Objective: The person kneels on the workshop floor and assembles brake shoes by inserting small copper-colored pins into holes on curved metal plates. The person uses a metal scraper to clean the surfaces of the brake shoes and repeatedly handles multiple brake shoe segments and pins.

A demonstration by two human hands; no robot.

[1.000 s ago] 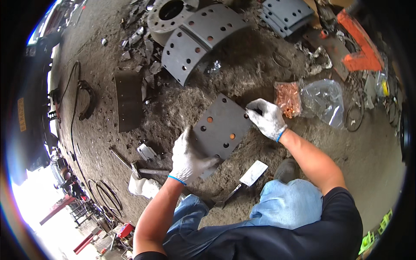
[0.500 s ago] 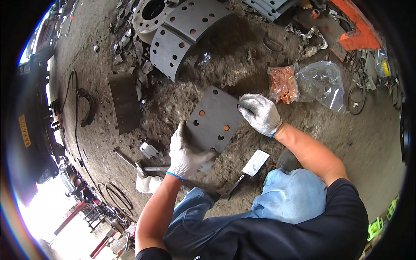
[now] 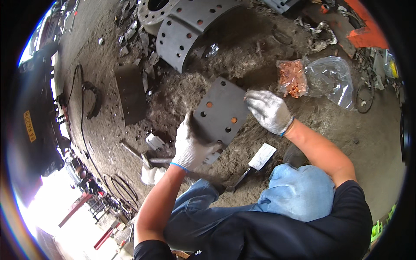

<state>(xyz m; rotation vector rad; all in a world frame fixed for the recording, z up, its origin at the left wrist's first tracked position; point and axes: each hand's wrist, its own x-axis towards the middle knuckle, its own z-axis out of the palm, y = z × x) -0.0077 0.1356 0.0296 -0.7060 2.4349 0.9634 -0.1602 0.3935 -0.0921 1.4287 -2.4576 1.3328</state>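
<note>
A grey brake lining (image 3: 219, 106) with drilled holes is tilted up in front of me, and copper-coloured rivets show in two of its holes. My left hand (image 3: 189, 147), in a white knitted glove, grips its lower left edge with the thumb across the near corner. At the opposite edge is my gloved right hand (image 3: 269, 112), its fingers drawn together against the lining; its thumb is hidden. Beyond the lining, a clear bag of copper rivets (image 3: 292, 78) lies on the ground.
Farther off stands a drum-like part (image 3: 147, 17) with curved brake shoes (image 3: 177, 39). Left lie a dark plate (image 3: 131, 93) and a hammer-like tool (image 3: 147, 160). A white card (image 3: 262, 156) rests by my knee, an empty clear bag (image 3: 331, 80) at right. Orange metal (image 3: 366, 37) stands far right.
The whole view has shifted slightly, with the scene moving right and a little up. My right hand's fingers have straightened from a pinch at the lining's edge. My left hand keeps its grip.
</note>
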